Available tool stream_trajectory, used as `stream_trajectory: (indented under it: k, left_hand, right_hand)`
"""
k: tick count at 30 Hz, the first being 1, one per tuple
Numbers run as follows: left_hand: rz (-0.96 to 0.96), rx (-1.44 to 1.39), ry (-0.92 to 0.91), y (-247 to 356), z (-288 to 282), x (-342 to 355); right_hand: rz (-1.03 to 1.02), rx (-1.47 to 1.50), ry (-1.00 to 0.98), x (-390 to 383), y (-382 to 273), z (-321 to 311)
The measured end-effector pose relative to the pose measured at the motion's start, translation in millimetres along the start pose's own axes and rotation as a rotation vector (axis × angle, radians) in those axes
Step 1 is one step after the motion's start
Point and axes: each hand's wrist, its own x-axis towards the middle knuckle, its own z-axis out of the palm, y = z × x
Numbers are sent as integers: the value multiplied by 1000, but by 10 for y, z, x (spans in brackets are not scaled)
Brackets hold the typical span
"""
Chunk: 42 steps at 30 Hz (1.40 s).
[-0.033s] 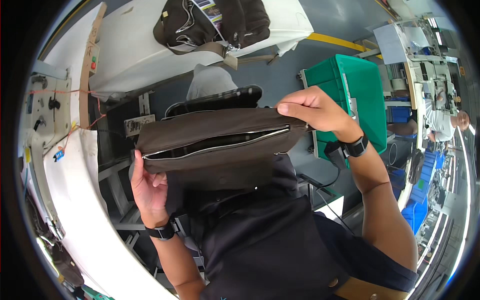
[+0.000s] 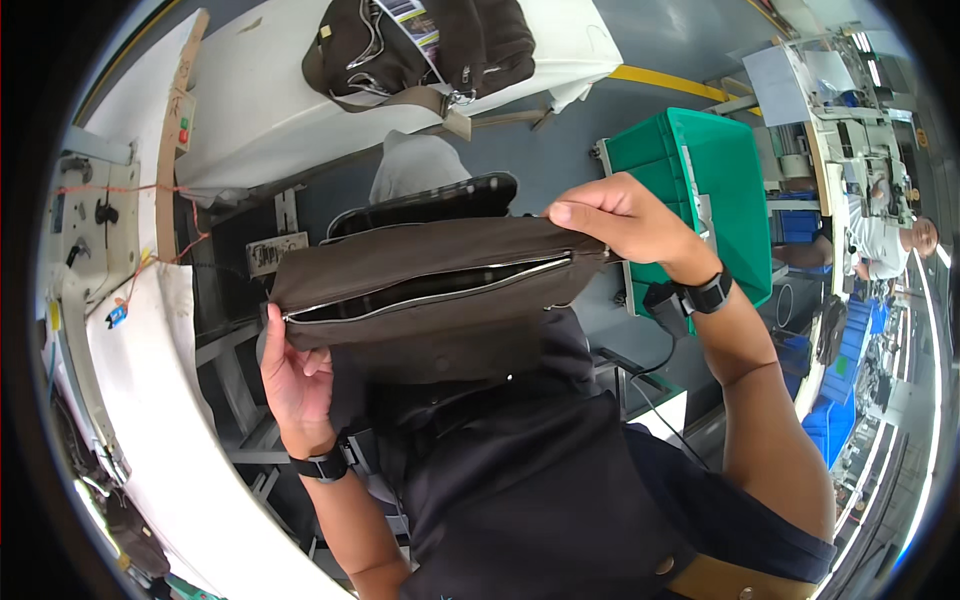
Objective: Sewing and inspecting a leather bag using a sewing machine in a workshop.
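A dark brown fabric bag (image 2: 400,252) is stretched between my hands in front of my body. Its long zip with pale metal teeth gapes, showing a dark inside (image 2: 425,288). At the bag's left end, my left hand (image 2: 300,390) grips the corner by the zip's end, thumb up and fingers curled beneath. My right hand (image 2: 628,222) pinches the upper right corner, with its fingers bent over the edge. Just beyond the bag rises a dark flap with a rounded edge (image 2: 430,206); I cannot tell whether it belongs to the bag.
Another dark brown bag (image 2: 490,40) with a strap and printed tag lies on a white table (image 2: 270,105) ahead. A green bin (image 2: 735,210) stands at right. A white-covered bench (image 2: 165,385) curves along my left. A person (image 2: 885,240) sits far right near blue bins (image 2: 840,350).
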Motion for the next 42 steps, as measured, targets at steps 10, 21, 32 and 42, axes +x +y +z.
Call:
stream_trajectory:
  k: [10,21,32,42]
  left_hand:
    - [-41,-11,-34,-90,-239,126]
    - [10,149,214,-153,78,45]
    - [-18,145,138,-152,-93,78]
    - [-52,130,94,-146,-101,138]
  right_hand:
    - [-149,111,-7,22,66,144]
    - [-184,-88,-23,71,75,97]
    - [-11,-5,355,-112,143,-142]
    - [-240,25,380,-548,609,610]
